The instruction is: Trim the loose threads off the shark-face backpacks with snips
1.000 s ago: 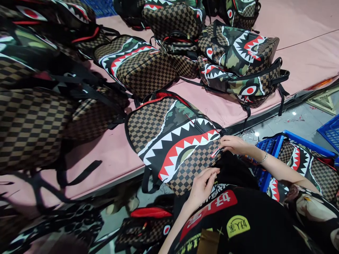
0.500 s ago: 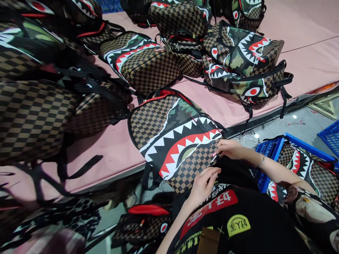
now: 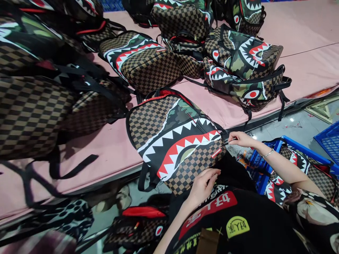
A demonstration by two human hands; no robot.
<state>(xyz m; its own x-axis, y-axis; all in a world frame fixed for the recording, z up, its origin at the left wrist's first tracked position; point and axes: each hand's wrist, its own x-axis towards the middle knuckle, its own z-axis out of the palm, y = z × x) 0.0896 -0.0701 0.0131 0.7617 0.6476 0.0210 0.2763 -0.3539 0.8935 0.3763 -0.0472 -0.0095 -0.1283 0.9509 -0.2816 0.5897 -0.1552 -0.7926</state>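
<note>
A checkered brown backpack (image 3: 182, 141) with a shark-mouth print and a camouflage patch lies tilted over the table's front edge, its bottom toward my body. My left hand (image 3: 203, 185) is closed at the near bottom edge of this backpack, fingers pressed together. Just off the bag's right corner, my right hand (image 3: 239, 139) is pinched around something small, thin and dark that I cannot make out. A small red label (image 3: 216, 153) shows on the bag near that corner. Black straps (image 3: 147, 180) hang down at its left side.
Several similar backpacks (image 3: 243, 70) lie across the pink-covered table (image 3: 304, 60). A blue crate (image 3: 283, 139) with backpacks stands at my right, and another blue crate (image 3: 328, 137) beyond it. Below the table edge is one more backpack (image 3: 137, 225). Another person's patterned clothing (image 3: 71, 215) shows lower left.
My right hand has moved right and slightly up, off the bag's bottom edge, uncovering the red label. My left hand stays at the bag.
</note>
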